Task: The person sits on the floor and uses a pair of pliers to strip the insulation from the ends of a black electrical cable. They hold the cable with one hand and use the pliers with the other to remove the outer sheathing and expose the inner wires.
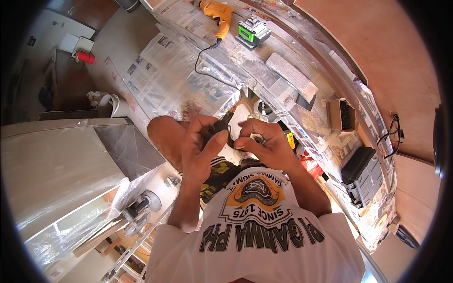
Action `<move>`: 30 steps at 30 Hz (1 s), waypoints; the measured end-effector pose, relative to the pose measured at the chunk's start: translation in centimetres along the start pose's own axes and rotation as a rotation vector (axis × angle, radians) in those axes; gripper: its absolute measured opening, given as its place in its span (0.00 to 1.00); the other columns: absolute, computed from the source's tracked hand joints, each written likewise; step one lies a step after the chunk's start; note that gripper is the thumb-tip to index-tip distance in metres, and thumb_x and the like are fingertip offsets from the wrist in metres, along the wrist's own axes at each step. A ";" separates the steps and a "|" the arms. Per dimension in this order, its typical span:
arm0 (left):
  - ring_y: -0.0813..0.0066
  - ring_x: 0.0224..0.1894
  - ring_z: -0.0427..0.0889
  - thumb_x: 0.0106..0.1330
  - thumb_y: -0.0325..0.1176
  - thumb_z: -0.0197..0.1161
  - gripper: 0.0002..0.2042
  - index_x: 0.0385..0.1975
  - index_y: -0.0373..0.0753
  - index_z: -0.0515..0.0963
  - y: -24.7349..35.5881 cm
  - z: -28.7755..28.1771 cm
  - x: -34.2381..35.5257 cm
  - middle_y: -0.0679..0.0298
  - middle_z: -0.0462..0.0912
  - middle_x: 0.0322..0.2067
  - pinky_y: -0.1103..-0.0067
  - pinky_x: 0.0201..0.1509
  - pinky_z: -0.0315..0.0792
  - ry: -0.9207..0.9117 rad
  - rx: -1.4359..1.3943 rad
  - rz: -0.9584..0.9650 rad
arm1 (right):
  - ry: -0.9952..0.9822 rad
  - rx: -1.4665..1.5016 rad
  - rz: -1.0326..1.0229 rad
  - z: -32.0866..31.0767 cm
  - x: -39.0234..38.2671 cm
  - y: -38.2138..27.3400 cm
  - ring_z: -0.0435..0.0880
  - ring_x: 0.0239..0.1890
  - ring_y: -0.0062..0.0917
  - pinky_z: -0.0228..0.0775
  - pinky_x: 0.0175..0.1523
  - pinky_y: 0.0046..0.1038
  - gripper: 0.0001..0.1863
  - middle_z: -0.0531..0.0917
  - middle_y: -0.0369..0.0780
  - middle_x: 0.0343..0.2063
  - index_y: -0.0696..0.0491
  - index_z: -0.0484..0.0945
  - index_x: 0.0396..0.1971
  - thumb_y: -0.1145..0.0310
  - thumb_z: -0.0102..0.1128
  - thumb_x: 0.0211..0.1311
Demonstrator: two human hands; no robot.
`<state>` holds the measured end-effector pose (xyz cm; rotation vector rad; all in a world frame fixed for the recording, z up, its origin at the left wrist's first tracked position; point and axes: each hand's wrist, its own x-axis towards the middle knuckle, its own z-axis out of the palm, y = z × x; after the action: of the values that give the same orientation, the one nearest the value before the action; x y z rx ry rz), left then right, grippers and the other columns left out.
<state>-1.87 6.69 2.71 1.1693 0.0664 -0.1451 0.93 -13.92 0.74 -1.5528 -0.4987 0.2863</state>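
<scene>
In front of my chest, my left hand (204,144) is closed around a small dark object (220,126), with the thumb pressed along it. What kind of object it is does not show clearly. My right hand (266,144) is close beside it, curled into a pinch with thumb and forefinger together. Whatever lies between those right fingertips is too small or hidden to name. Beneath and beyond the hands stands a white surface (240,118) with several items in and around it, partly covered by my fingers.
A newspaper-covered bench holds a yellow corded drill (224,21), a green laser level (252,32), an open cardboard box (334,115) of small dark pieces and a dark tool case (361,167). Plastic-wrapped furniture (61,165) stands left. The drill's cord (196,63) hangs over the newspaper.
</scene>
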 end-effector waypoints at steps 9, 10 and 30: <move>0.86 0.43 0.75 0.68 0.24 0.68 0.18 0.55 0.32 0.73 -0.5 0.5 -0.1 0.67 0.80 0.43 0.84 0.47 0.70 -0.097 0.112 0.066 | 0.100 0.312 0.174 0.6 0.0 -1.2 0.80 0.37 0.13 0.73 0.42 0.19 0.11 0.81 0.32 0.37 0.56 0.75 0.47 0.68 0.66 0.75; 0.86 0.43 0.75 0.68 0.24 0.67 0.18 0.56 0.32 0.73 -0.3 0.6 -0.1 0.67 0.80 0.43 0.84 0.47 0.70 -0.104 0.112 0.080 | 0.125 0.314 0.152 1.0 0.1 -1.1 0.80 0.37 0.13 0.73 0.42 0.19 0.12 0.81 0.33 0.37 0.56 0.75 0.48 0.69 0.68 0.73; 0.86 0.38 0.76 0.74 0.31 0.68 0.15 0.55 0.30 0.79 -3.7 0.1 -0.1 0.68 0.84 0.40 0.87 0.42 0.71 0.052 0.248 0.215 | 0.117 -0.012 0.259 0.2 -1.5 -3.6 0.68 0.24 0.11 0.61 0.29 0.22 0.09 0.77 0.30 0.22 0.57 0.80 0.34 0.68 0.68 0.73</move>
<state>-2.56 5.15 -0.63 1.4191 -0.0324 0.0698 -0.94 -14.48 4.09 -1.6363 -0.2072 0.3882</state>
